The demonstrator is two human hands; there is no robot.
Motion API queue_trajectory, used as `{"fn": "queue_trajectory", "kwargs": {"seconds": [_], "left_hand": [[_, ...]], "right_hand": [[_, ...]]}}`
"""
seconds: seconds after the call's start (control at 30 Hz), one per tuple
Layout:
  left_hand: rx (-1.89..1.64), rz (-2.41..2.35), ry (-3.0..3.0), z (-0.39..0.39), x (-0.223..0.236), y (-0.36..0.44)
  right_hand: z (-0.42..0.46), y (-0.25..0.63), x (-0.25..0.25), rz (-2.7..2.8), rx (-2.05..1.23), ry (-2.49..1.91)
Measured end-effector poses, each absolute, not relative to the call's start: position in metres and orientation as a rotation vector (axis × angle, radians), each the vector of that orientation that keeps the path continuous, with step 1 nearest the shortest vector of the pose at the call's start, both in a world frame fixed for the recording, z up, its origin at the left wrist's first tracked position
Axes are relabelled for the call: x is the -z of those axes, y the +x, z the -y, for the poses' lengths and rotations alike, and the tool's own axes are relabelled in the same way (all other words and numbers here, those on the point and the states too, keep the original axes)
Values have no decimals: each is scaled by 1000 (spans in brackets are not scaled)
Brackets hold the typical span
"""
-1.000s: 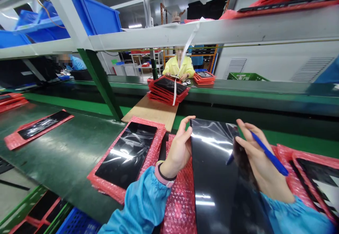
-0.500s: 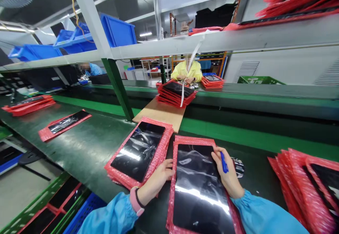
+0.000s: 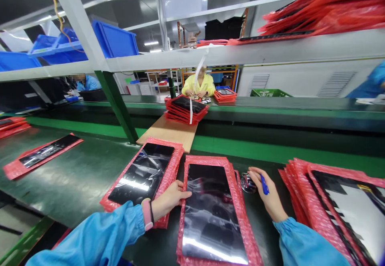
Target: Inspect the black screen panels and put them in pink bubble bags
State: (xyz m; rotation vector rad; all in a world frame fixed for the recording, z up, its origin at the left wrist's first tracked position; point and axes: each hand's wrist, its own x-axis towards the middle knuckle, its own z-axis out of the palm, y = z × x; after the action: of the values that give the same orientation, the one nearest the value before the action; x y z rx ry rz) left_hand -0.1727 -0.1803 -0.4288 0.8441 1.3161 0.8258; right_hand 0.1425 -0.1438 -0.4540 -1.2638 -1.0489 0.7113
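Note:
A black glossy panel lies flat on red bubble wrap in front of me. My left hand rests at its left edge, fingers curled onto the wrap. My right hand is off the panel to the right, closed round a blue pen. Just beside that hand sits a small shiny roll. A second black panel on red wrap lies to the left of the first.
A stack of red-wrapped panels lies at the right. Another wrapped panel sits far left on the green belt. A cardboard sheet and a red stack lie behind. A person in yellow works across the line.
The black panel went from being held up in both hands to lying flat on its wrap. My right hand then slid off it to the right, still holding the pen.

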Motion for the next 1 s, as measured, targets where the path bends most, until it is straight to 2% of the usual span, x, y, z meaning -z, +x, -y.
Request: {"fn": "queue_trajectory", "kwargs": {"seconds": [0.2, 0.47, 0.73, 1.0], "left_hand": [[-869, -1118, 916, 179, 394, -162], [-1024, -1114, 1064, 182, 380, -150], [-1207, -1176, 1084, 158, 359, -262], [-1159, -1259, 1062, 149, 369, -349]], "right_hand": [[137, 148, 474, 955, -906, -1208], [135, 150, 482, 870, -853, -1167], [162, 140, 461, 916, -586, -1186], [192, 118, 455, 1068, -681, -1170]]}}
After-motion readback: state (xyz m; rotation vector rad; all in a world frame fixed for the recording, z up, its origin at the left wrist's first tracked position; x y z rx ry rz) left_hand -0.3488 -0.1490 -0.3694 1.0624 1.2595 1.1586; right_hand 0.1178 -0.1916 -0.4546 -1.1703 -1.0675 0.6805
